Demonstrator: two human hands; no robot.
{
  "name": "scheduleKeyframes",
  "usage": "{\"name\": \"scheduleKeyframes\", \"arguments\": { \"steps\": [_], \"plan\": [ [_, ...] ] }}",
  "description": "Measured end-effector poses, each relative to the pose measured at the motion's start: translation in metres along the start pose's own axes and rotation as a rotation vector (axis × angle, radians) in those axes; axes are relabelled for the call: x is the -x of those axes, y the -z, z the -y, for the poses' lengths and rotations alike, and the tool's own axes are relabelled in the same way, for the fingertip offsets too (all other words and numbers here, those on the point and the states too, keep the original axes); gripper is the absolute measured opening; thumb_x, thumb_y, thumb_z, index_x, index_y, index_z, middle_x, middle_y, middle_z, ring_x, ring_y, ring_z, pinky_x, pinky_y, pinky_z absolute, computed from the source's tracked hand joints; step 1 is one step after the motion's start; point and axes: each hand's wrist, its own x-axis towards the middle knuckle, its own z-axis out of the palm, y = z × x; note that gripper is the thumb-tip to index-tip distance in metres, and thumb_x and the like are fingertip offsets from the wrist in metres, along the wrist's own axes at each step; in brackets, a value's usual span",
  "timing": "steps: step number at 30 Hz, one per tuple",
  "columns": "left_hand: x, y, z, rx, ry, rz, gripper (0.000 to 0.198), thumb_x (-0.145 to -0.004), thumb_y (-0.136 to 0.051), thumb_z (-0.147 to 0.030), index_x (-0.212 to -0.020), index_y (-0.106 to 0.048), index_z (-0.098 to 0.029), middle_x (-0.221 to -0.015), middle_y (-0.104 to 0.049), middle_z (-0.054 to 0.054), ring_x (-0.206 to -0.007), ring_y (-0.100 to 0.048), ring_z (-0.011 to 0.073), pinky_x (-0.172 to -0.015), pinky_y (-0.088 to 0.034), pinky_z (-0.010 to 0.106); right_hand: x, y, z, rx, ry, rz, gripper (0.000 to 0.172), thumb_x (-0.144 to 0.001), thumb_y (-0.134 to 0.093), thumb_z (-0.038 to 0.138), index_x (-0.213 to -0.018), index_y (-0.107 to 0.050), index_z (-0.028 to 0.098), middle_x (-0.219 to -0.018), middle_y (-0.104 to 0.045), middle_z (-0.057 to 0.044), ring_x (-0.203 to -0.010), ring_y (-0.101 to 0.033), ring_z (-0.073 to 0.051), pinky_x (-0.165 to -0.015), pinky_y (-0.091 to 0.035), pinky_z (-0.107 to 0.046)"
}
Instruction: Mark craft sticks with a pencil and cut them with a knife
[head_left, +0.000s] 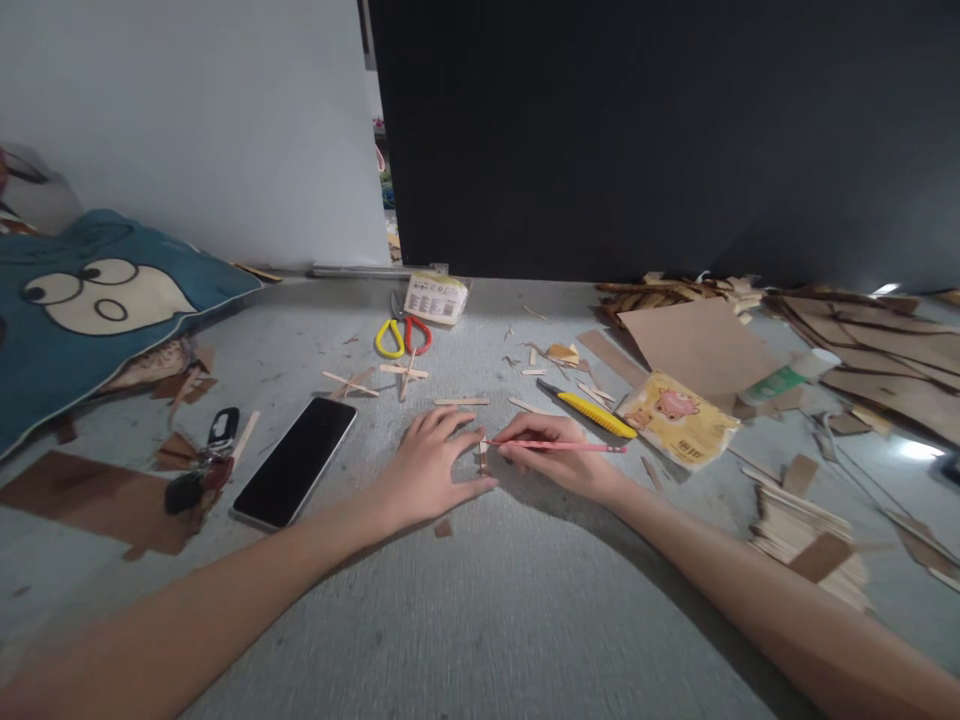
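Observation:
My left hand (pixel 435 462) lies flat on the grey floor, fingers spread, with its thumb and forefinger pinning a small wooden stick piece (pixel 482 455). My right hand (pixel 555 452) is closed round a pink pencil (pixel 570 446) whose tip points left and touches that stick piece. Both hands meet at the middle of the view. More wooden sticks (pixel 461 402) lie just beyond the fingers.
A black phone (pixel 296 460) and keys (pixel 202 465) lie to the left, with a blue cushion (pixel 90 310) beyond. Scissors (pixel 403 335), a yellow utility knife (pixel 589 410), a yellow packet (pixel 679 420), a glue bottle (pixel 787 378), cardboard sheets (pixel 701 345) and stacked sticks (pixel 806 535) lie around.

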Motion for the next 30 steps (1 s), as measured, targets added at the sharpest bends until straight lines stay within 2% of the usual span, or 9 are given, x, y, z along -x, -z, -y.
{"name": "scheduleKeyframes", "arguments": {
  "steps": [4, 9, 18, 30],
  "plan": [
    [0.0, -0.001, 0.001, -0.005, 0.002, -0.004, 0.052, -0.087, -0.079, -0.055, -0.131, -0.071, -0.028, -0.149, -0.059, 0.011, -0.145, -0.046, 0.0367, -0.121, -0.037, 0.06, -0.001, 0.0, -0.004, -0.06, -0.03, -0.024, 0.037, -0.088, -0.078, 0.054, -0.093, -0.077, 0.018, -0.071, -0.068, -0.003, -0.056, -0.058, -0.014, -0.052, -0.048, -0.027],
    [0.0, -0.001, 0.0, -0.032, 0.0, -0.004, 0.05, -0.087, -0.079, -0.054, -0.128, -0.071, -0.026, -0.147, -0.061, 0.011, -0.144, -0.047, 0.0358, -0.119, -0.039, 0.058, -0.001, -0.003, -0.007, -0.054, -0.069, -0.066, 0.042, -0.093, -0.07, 0.059, -0.079, -0.071, 0.019, -0.065, -0.066, -0.003, -0.052, -0.057, -0.013, -0.051, -0.049, -0.028],
    [0.0, -0.001, 0.0, -0.048, -0.015, -0.002, 0.048, -0.088, -0.078, -0.051, -0.128, -0.07, -0.025, -0.149, -0.06, 0.011, -0.144, -0.046, 0.036, -0.118, -0.039, 0.058, 0.003, -0.009, -0.008, -0.043, -0.018, 0.009, 0.031, -0.092, -0.074, 0.05, -0.092, -0.07, 0.019, -0.074, -0.072, -0.004, -0.064, -0.067, -0.016, -0.059, -0.055, -0.028],
    [0.0, -0.002, 0.0, -0.051, -0.022, -0.011, 0.048, -0.088, -0.078, -0.053, -0.126, -0.07, -0.024, -0.147, -0.06, 0.012, -0.143, -0.048, 0.0359, -0.118, -0.039, 0.057, -0.002, -0.009, -0.013, -0.058, 0.011, 0.064, 0.036, -0.097, -0.067, 0.056, -0.09, -0.06, 0.021, -0.071, -0.068, -0.002, -0.063, -0.064, -0.015, -0.061, -0.054, -0.029]
  ]
}}
